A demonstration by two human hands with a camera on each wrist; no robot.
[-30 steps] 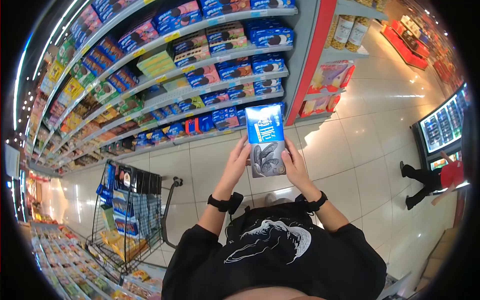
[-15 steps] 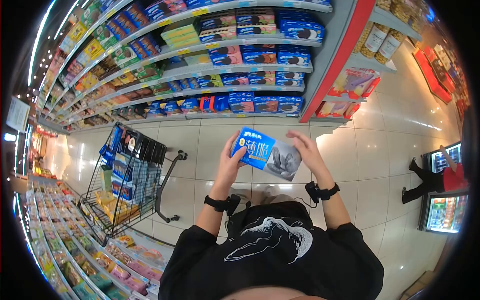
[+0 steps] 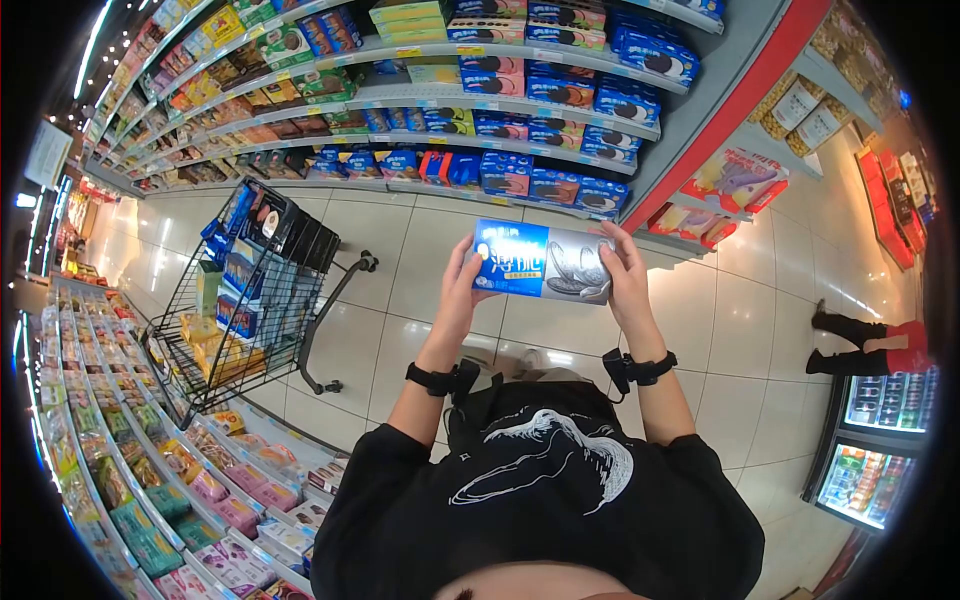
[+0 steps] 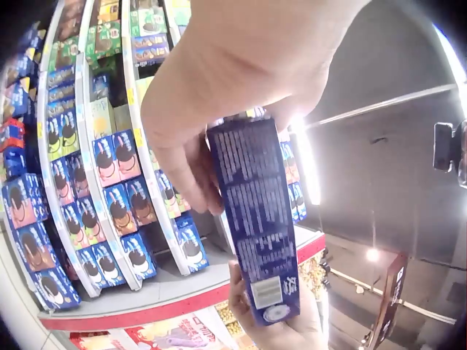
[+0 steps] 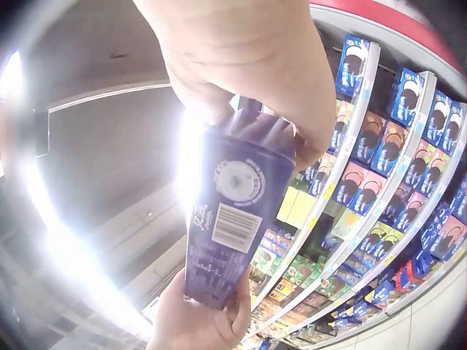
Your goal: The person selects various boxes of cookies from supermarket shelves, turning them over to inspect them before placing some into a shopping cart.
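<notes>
A blue and silver cookie box (image 3: 525,262) is held level in front of the body, its printed face up in the head view. My left hand (image 3: 460,285) grips the blue end, thumb on top. At the silver end my right hand (image 3: 627,278) holds the box by its short side. The left wrist view shows a long dark-blue side of the box (image 4: 252,211) with small print and a barcode, my right hand (image 4: 288,332) at its far end. That barcoded side of the box (image 5: 233,211) also faces the right wrist camera.
Shelves (image 3: 400,95) packed with cookie boxes run along the far side, ending at a red-edged post (image 3: 745,110). A black wire shopping cart (image 3: 245,300) with boxes and packets stands at left. Another shelf of packets (image 3: 190,480) is lower left. A person in red (image 3: 905,345) is near drink coolers (image 3: 865,485) at right.
The box has turned from upright to lying sideways. My right hand came off it half a second ago and now holds its silver end again. The view has shifted, bringing the shelves' right end further right.
</notes>
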